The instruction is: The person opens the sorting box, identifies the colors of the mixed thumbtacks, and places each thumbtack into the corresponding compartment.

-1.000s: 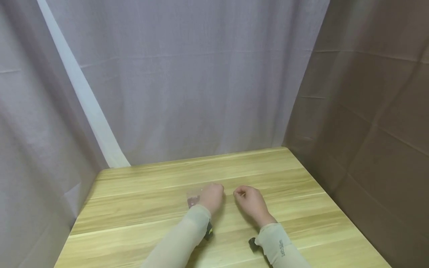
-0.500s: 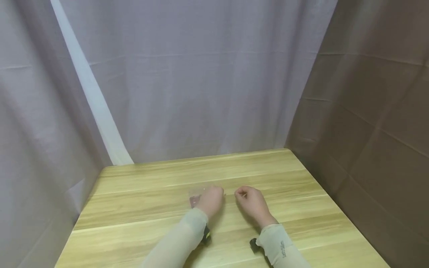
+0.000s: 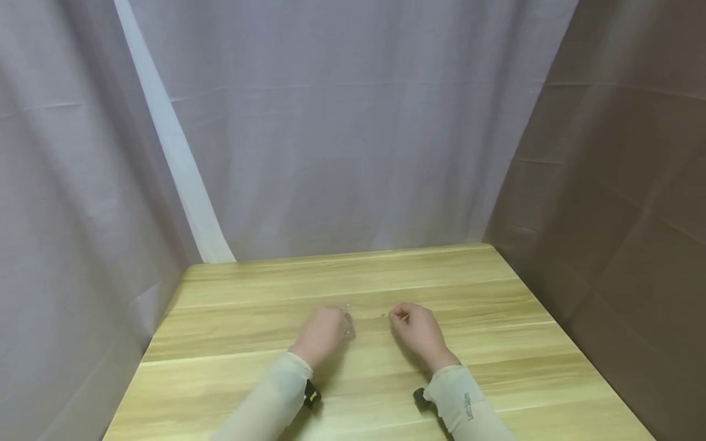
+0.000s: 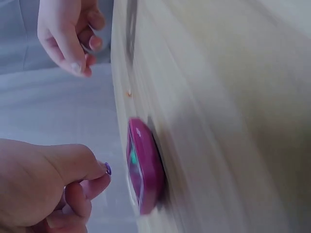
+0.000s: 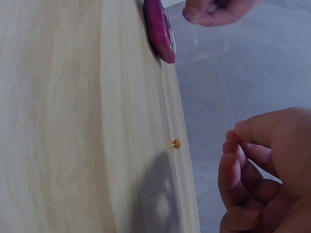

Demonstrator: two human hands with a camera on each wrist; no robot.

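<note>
My left hand (image 3: 322,334) hovers beside a small magenta box (image 4: 146,167) with a raised clear lid (image 5: 206,46). Between thumb and index finger it pinches a tiny purple pin (image 4: 108,168), mostly covered by the fingertips. Something green shows inside the box. On the table, between the two hands, stands a small orange pin (image 5: 177,143) with a round head. My right hand (image 3: 421,334) is held just right of that pin, not touching it. Its fingers are loosely curled, thumb near the index fingertip, and nothing shows between them.
The wood-grain tabletop (image 3: 265,392) extends around both hands. Grey curtains (image 3: 331,153) stand behind and at the left of it, and a brown curtain (image 3: 618,245) along its right side. A dark camera (image 3: 421,399) sits at my right wrist.
My left hand has moved left from the right side of the box, so the box now shows to its right. The orange pin has come into sight. The right hand stays put; the view has turned slightly.
</note>
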